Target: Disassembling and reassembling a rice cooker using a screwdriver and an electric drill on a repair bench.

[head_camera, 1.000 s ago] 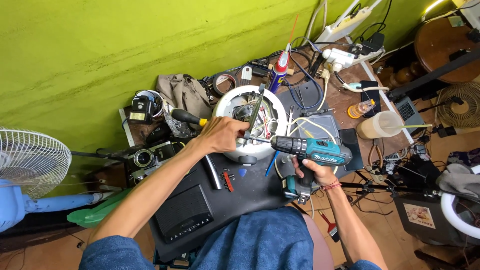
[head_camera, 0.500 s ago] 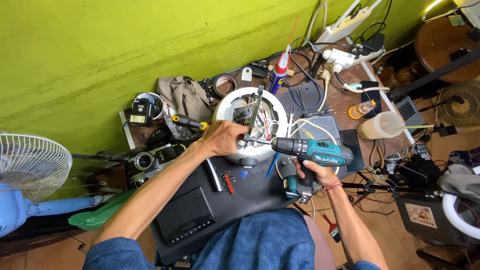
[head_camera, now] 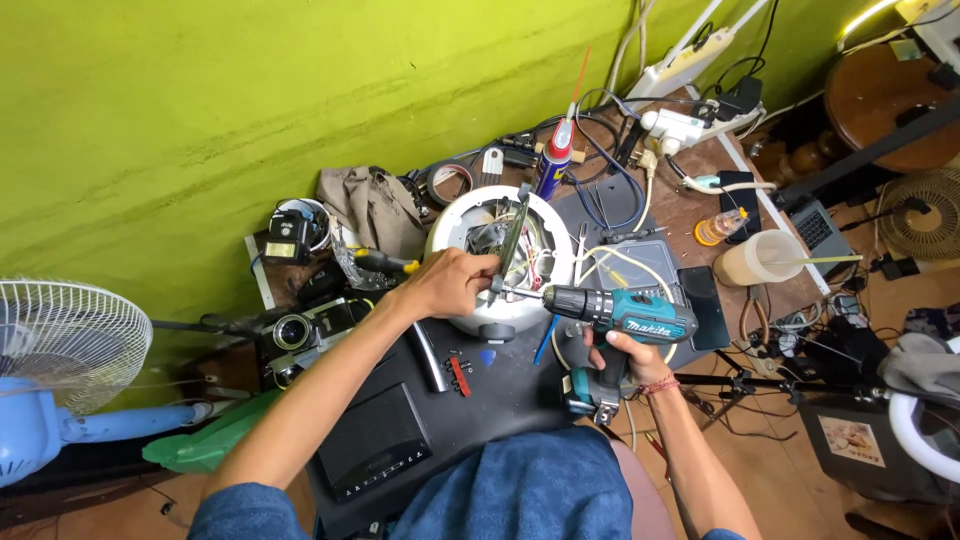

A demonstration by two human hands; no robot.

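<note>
Little has shifted since the earlier frames: the left hand [head_camera: 452, 285] has stayed on the near-left rim of the round white appliance [head_camera: 500, 262], and the cordless drill [head_camera: 622, 312] has kept its bit at the same spot — the work reads as one fastener being driven, not a change of position.

Left hand: fingers curled over the appliance's edge, gripping it and steadying the housing; forearm runs from the near left across the dark mat [head_camera: 470, 400]. Right hand [head_camera: 618, 358]: clenched around the drill's handle, wrist bent upward, a red cord at the wrist. Whether a finger is on the trigger cannot be told. The drill lies level, chuck pointing left into the open housing, where wires and a green board standing on edge show.

Appliance position: centre of the bench [head_camera: 700, 200], far side of the mat, open face up.

Surroundings, outward:
- small red and blue parts on the mat, just near of the appliance
- black flat box [head_camera: 372, 440], near left
- blue spray can [head_camera: 553, 165] with red cap, far side
- white power strip [head_camera: 685, 125], far right
- translucent cup [head_camera: 758, 258], right
- white fan [head_camera: 60, 345], far left, off the bench
</note>
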